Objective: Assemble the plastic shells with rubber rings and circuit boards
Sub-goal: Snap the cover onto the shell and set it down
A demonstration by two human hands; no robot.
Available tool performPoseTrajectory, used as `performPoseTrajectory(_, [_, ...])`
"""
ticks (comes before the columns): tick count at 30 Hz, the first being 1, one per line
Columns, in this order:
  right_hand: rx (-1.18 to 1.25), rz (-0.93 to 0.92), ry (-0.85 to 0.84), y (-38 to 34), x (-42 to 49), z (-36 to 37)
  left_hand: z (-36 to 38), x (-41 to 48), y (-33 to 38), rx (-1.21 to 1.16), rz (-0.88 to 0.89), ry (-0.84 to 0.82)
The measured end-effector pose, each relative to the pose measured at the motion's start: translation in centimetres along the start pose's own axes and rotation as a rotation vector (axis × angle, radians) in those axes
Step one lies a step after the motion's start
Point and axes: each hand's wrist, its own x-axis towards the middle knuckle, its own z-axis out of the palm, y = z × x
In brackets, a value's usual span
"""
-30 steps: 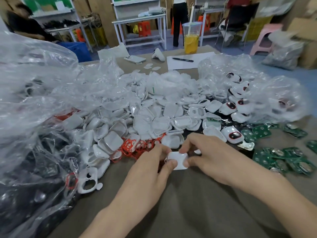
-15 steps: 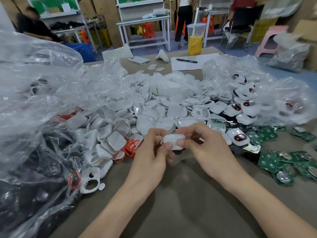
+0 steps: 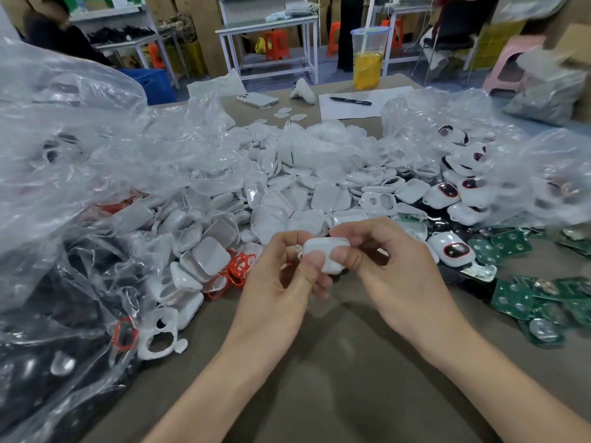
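Hands up front over the brown table (image 3: 335, 372): the left hand (image 3: 281, 282) and the right hand (image 3: 396, 273) both pinch one white shell (image 3: 326, 249) between thumbs and curled fingers, held above the tabletop. Just behind it a heap of white shells (image 3: 287, 199) spreads across the table. Red rubber rings (image 3: 238, 271) lie at its near left edge, green circuit boards (image 3: 518, 298) scatter to the right, and clear plastic bags (image 3: 80, 148) billow on the left.

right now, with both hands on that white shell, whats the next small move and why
Probably free the left hand and take a red ring from the pile beside it: the white shell, pinched with the right hand, shows no ring.
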Motion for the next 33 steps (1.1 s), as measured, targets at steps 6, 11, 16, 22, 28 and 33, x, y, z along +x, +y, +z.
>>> performPoseTrajectory(6, [-0.005,0.034,-0.038,-0.5,-0.3,0.1,-0.1,0.0,0.3,-0.142,-0.029,-0.019])
performPoseTrajectory(11, [0.01,0.039,-0.046,-0.8,-0.5,0.1,0.1,0.0,0.3,-0.124,-0.004,-0.009])
performPoseTrajectory(16, [0.007,0.047,-0.022,-0.5,-0.7,0.3,0.4,0.0,0.0,-0.021,0.02,0.022])
performPoseTrajectory(22, [-0.015,0.031,0.02,-0.2,-1.0,1.0,0.5,-0.3,-0.2,0.074,0.055,0.032])
performPoseTrajectory(28, [-0.014,-0.042,-0.001,-0.5,-1.3,1.3,0.9,-0.5,0.2,0.062,0.143,0.082])
performPoseTrajectory(33, [0.008,-0.036,0.027,-0.4,-1.5,1.5,0.9,-0.8,0.1,0.067,0.136,0.086])
